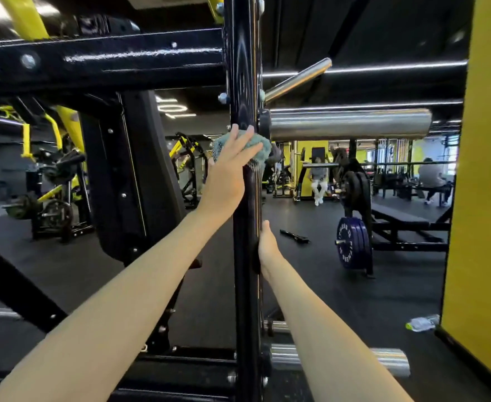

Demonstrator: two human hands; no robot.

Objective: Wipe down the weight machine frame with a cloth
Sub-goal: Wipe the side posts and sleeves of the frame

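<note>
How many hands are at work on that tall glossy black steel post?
2. The left hand presses a crumpled teal cloth against the black steel post higher up; the right hand grips it lower down.

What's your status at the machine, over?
Left hand flat, pressing cloth on upright post. Right hand braces post lower down, fingers hidden. Chrome peg juts out beside cloth.

A short black bar lies flat on the dark rubber gym floor. A clear plastic bottle lies well apart.
</note>
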